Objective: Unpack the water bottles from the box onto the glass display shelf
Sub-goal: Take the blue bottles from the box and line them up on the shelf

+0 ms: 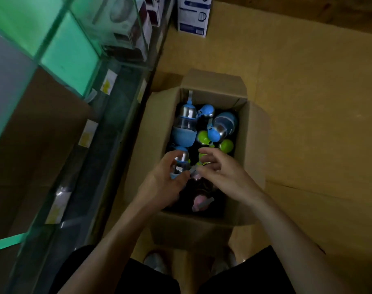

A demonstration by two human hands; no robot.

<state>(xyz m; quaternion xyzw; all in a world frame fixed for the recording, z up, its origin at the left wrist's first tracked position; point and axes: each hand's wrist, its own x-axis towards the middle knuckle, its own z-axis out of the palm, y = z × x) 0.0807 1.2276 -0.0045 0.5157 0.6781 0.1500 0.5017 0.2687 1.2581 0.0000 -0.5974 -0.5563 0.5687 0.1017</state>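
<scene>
The glass display shelf [117,128] runs along your left; the tier in view carries price tags [87,134] and, farther off, boxed goods, but no water bottle can be made out on it. Just right of it the box [153,132] stands open on the floor, flaps folded outward.

Your left hand [159,181] is inside the box; its fingers curl round a small blue bottle [182,159] at the near-left side, low among the others and not yet lifted clear. Your right hand [225,175] meets it from the opposite side; its fingers are half curled, tips at a pale strap [193,171] beside that bottle; whether they pinch the strap cannot be told.

Beyond the hands lie a large blue bottle [185,124], two green bottles [203,136] and a second blue bottle [225,124]; a pink bottle [199,203] lies under your wrists.

Judge the task as barely begun; at least six bottles remain in the box, and each must go up to the shelf on your left.
</scene>
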